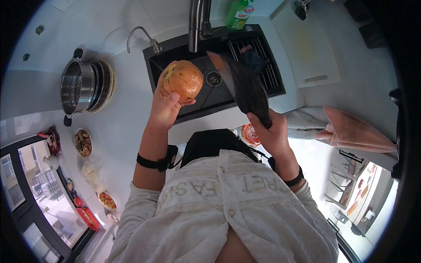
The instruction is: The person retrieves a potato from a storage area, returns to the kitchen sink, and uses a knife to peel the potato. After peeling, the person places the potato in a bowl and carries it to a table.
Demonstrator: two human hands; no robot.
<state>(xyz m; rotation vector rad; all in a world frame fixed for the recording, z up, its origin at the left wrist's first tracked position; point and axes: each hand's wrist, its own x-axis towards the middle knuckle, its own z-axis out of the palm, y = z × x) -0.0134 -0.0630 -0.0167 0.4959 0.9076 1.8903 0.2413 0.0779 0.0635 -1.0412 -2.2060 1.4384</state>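
Note:
My left hand (166, 103) holds a round orange-brown fruit, apparently a pomegranate (184, 82), from below and the side, with its crown end facing up and left. My right hand (276, 131) grips a broad dark kitchen knife (245, 87) by its handle. Its blade points up and left, and its tip is apart from the fruit. Both hands are raised over the near side of a black sink (210, 111), whose drain (213, 79) shows between fruit and blade.
A steel faucet (194, 29) and a thin curved tap (138, 28) rise behind the sink. A drying rack (273, 74) spans its right side. Green soap bottle (238, 16) behind; steamer pot (74, 87) and food dishes (83, 143) left; white cutting board (315, 59) and pink towel (358, 131) right.

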